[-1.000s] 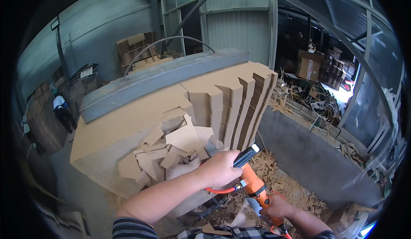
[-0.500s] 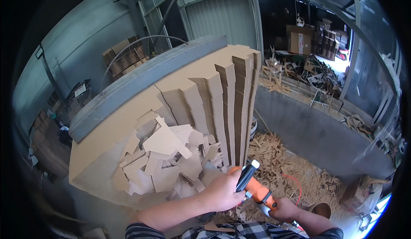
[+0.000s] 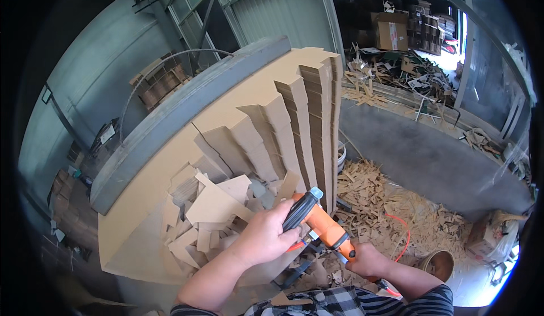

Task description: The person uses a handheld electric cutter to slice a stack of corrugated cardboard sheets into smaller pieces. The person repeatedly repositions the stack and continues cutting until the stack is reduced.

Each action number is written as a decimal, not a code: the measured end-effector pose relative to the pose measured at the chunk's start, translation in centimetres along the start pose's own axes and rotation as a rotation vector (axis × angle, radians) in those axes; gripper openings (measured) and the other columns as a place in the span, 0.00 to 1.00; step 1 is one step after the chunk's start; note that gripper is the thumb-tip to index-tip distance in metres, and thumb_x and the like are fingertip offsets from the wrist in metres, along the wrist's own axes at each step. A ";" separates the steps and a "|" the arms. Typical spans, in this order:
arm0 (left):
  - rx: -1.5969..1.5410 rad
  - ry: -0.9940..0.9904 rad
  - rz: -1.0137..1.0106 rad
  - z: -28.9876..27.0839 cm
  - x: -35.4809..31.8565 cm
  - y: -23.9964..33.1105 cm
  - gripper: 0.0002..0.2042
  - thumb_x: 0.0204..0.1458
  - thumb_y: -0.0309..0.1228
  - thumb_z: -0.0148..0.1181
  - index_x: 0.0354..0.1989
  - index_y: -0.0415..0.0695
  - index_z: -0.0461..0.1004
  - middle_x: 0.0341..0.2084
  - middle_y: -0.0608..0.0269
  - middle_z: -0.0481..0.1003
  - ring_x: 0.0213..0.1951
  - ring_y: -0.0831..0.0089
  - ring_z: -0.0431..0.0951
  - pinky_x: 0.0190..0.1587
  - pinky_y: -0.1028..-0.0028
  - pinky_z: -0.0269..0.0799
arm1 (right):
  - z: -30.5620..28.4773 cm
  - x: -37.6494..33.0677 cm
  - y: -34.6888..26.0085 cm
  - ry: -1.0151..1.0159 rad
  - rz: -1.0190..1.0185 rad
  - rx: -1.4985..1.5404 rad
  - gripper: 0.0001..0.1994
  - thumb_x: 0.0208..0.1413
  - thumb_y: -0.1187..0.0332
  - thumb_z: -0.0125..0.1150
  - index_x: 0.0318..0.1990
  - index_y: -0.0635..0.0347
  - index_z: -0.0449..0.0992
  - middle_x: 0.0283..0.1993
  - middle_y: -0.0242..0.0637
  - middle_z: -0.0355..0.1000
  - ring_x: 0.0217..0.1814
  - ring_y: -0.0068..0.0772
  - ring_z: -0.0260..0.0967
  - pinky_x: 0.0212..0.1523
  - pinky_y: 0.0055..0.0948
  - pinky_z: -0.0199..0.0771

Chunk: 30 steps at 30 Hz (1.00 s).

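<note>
In front of me is an orange handheld air tool (image 3: 325,229) with a black lever handle and a red hose at its lower side. My left hand (image 3: 267,234) wraps round the black handle. Lower down, my right hand (image 3: 368,261) closes on the rear end of the tool. The tool's far end is at the near edge of a tall stack of die-cut cardboard sheets (image 3: 320,112), whose side shows deep stepped notches. Cardboard scraps (image 3: 218,205) lie heaped on the stack beside my left hand. The tool's working tip is partly hidden there.
A long grey metal bar (image 3: 187,118) lies across the top of the stack. Cardboard offcuts (image 3: 419,220) cover the floor at right, with a red hose (image 3: 408,234) running over them. A low grey wall (image 3: 419,157) stands beyond; a round bin (image 3: 441,265) sits near my right arm.
The view has shifted a little. Both hands have brought the tool up and left against the stack's near edge, and some scraps beside it have shifted.
</note>
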State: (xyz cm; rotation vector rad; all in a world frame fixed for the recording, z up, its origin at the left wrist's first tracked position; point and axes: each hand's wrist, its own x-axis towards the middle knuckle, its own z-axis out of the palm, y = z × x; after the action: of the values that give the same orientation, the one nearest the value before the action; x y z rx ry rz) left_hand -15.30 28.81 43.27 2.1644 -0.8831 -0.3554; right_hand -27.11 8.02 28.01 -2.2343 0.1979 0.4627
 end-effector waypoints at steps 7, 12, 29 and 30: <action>0.015 -0.042 -0.082 -0.1 0.6 -1.0 0.22 0.45 0.27 0.56 0.51 0.36 0.63 0.24 0.53 0.73 0.26 0.62 0.76 0.32 0.68 0.70 | -1.0 1.0 -0.2 -0.093 0.061 -0.033 0.20 0.41 0.65 0.59 0.42 0.68 0.68 0.36 0.56 0.71 0.42 0.54 0.70 0.45 0.40 0.70; 0.056 -0.056 -0.101 0.2 0.8 -1.7 0.23 0.45 0.28 0.55 0.51 0.35 0.62 0.25 0.50 0.73 0.28 0.58 0.77 0.33 0.67 0.70 | -0.1 1.9 0.5 -0.157 0.018 0.017 0.19 0.41 0.66 0.58 0.41 0.66 0.68 0.35 0.56 0.72 0.38 0.51 0.72 0.41 0.40 0.72; 0.022 -0.111 -0.238 3.6 0.6 -4.8 0.28 0.45 0.26 0.58 0.57 0.38 0.59 0.35 0.51 0.74 0.33 0.69 0.75 0.39 0.72 0.69 | 3.0 2.8 3.5 -0.103 0.115 0.049 0.17 0.39 0.67 0.57 0.37 0.69 0.70 0.32 0.59 0.71 0.38 0.55 0.71 0.41 0.43 0.71; 0.008 -0.069 -0.127 4.0 0.6 -5.5 0.28 0.45 0.26 0.58 0.57 0.38 0.59 0.35 0.51 0.74 0.33 0.68 0.75 0.40 0.72 0.69 | 3.3 3.4 3.6 -0.100 0.120 0.032 0.17 0.39 0.67 0.58 0.36 0.69 0.70 0.32 0.59 0.71 0.38 0.55 0.71 0.41 0.43 0.71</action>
State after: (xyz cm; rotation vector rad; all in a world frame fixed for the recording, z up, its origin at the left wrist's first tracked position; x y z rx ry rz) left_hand -14.20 28.83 36.56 2.2334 -0.7875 -0.4929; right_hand -25.93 8.23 22.23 -2.1700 0.2858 0.6301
